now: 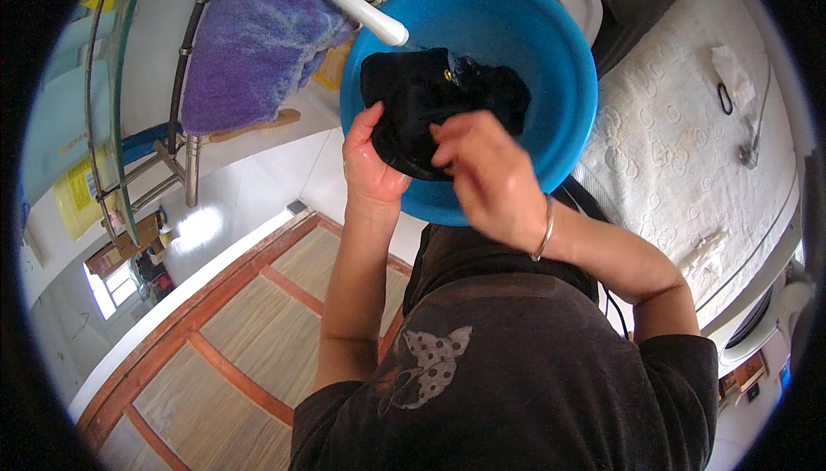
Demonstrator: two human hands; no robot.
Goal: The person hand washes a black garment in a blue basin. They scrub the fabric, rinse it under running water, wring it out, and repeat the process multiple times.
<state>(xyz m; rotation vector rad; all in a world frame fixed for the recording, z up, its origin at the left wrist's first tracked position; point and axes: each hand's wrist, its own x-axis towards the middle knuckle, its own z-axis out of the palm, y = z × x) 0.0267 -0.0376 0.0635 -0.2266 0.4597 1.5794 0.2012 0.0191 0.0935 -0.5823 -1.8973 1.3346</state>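
Observation:
A wet black cloth item [413, 93] with a small gold-coloured fitting is held up over a round blue plastic basin [548, 45]; whether it is a bag or a garment I cannot tell. My left hand [374, 161] grips its lower left edge, with the thumb on the near face and the palm underneath. Blurred by motion, my right hand [487, 174] has its fingers bent against the cloth's lower right part. Part of the black cloth spreads rightward into the basin. The white spout of a faucet [364, 13] reaches over the basin's upper left rim.
Left of the basin hangs a purple towel [251, 51], with a wooden-handled brush [264, 126] below it. A glass-fronted rack [122, 103] holds bottles at far left. To the right, a white textured cover [664, 129] bears a black hair tie [725, 99] and a cable [748, 156].

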